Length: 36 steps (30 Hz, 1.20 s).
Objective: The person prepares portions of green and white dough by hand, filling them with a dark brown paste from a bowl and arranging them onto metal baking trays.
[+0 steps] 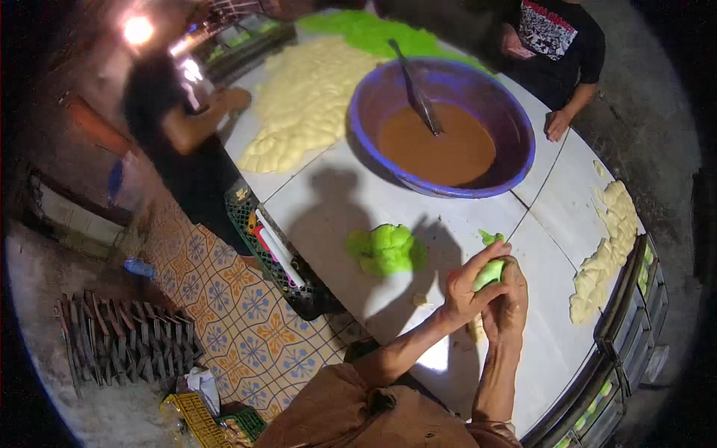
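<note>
My left hand and my right hand are closed together around a small light green lump of dough, at the right front of the white tiled table. A scrap of bright green dough lies just beyond my fingertips. A larger green dough pile lies left of my hands. A small tan piece is on the table near my left wrist. Behind them stands a large purple basin of brown liquid with a dark utensil in it.
Pale dough and flattened green dough cover the far table; more pale dough lines its right side. A person in dark clothes stands left, another back right. Metal trays, a crate and stacked moulds surround the table.
</note>
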Available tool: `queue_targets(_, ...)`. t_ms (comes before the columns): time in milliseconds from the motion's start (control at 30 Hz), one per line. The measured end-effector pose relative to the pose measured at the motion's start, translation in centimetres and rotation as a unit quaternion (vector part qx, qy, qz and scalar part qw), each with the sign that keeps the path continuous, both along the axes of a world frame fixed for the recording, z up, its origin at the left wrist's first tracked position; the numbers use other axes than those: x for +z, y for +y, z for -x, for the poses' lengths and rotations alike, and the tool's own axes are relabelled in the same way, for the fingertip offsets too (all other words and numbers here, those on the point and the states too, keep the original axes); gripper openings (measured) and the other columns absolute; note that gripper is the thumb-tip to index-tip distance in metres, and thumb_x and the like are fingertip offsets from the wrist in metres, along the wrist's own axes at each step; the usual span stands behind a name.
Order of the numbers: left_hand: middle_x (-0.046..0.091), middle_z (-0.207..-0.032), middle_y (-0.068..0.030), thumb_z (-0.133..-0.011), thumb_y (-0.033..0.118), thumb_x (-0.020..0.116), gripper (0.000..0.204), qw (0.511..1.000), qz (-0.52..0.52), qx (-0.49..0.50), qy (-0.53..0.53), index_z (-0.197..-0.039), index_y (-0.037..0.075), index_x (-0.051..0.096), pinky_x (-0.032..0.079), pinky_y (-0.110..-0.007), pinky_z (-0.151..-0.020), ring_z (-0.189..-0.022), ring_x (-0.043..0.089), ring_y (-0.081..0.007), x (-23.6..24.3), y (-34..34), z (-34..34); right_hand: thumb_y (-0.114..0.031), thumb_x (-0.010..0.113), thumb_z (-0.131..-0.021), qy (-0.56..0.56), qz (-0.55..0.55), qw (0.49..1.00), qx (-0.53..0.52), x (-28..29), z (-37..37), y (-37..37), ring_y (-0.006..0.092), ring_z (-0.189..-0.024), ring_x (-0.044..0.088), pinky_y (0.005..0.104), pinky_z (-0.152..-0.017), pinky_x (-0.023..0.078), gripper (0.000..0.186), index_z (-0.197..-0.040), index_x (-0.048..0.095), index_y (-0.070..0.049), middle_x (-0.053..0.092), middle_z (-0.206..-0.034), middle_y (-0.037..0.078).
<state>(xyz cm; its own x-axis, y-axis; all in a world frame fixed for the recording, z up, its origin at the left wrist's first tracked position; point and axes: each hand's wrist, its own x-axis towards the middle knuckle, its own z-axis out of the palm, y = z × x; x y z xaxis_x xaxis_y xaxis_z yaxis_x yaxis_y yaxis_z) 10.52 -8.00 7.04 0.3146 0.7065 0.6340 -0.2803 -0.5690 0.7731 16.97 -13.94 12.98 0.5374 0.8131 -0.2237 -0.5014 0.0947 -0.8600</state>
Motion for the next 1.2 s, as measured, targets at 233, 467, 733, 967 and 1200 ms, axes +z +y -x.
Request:
queue_targets(233, 0.045, -0.141, -0.0176, -0.084, 0.003, 0.072, 0.094, 0.918, 0.391, -0.063, -0.024, -0.154, 0.009, 0.010, 0.049, -0.028, -0.093, -0.117, 0.055, -0.0185, -1.4, 1.6, 2.3, -0.014, 0.069, -0.085, -0.034, -0.051, 0.985, 0.164, 1.0, -2.0, 7.8, 0.0182, -0.097, 0.062, 0.0312, -0.087, 0.050, 0.040, -0.120, 0.054, -0.001, 0.064, -0.107, 0.010)
queue_targets(467, 0.062, -0.120, -0.0148, -0.093, 0.005, 0.062, 0.044, 0.938, 0.343, -0.047, -0.033, -0.135, 0.001, 0.050, 0.053, -0.029, -0.089, -0.105, 0.062, -0.0166, -5.3, 2.8, 8.7, -0.017, 0.063, -0.088, -0.478, 0.032, 0.825, 0.300, 0.3, -8.1, 22.4, 0.0148, -0.091, 0.063, 0.0298, -0.081, 0.049, 0.029, -0.113, 0.061, -0.003, 0.066, -0.099, 0.011)
queue_targets(733, 0.066, -0.108, -0.0090, -0.095, 0.011, 0.063, 0.032, 0.913, 0.405, -0.006, 0.039, -0.125, 0.002, 0.058, 0.052, -0.026, -0.084, -0.095, 0.065, -0.0132, -6.6, 2.9, 13.5, -0.026, 0.058, -0.083, -0.752, 0.167, 0.471, 0.430, -9.0, -9.4, 28.8, 0.0284, -0.080, 0.065, 0.0433, -0.071, 0.051, 0.030, -0.106, 0.063, -0.008, 0.067, -0.090, 0.016)
queue_targets(967, 0.067, -0.108, -0.0099, -0.094, 0.010, 0.064, 0.030, 0.913, 0.403, -0.002, 0.060, -0.122, 0.001, 0.060, 0.053, -0.026, -0.082, -0.095, 0.066, -0.0141, -5.9, 3.4, 13.9, -0.018, 0.058, -0.085, -0.747, 0.071, 0.522, 0.405, -4.2, -5.5, 26.6, 0.0202, -0.067, 0.059, 0.0359, -0.056, 0.046, 0.026, -0.105, 0.061, -0.001, 0.065, -0.077, 0.009)
queue_targets(1200, 0.067, -0.111, -0.0109, -0.094, 0.010, 0.064, 0.030, 0.939, 0.334, -0.023, 0.078, -0.122, 0.001, 0.061, 0.055, -0.029, -0.084, -0.099, 0.065, -0.0152, -4.5, 3.8, 10.9, -0.015, 0.061, -0.093, -0.233, 0.066, 0.854, 0.461, 0.6, -5.9, 24.1, 0.0089, -0.054, 0.054, 0.0234, -0.047, 0.042, 0.011, -0.096, 0.058, -0.004, 0.059, -0.067, 0.004)
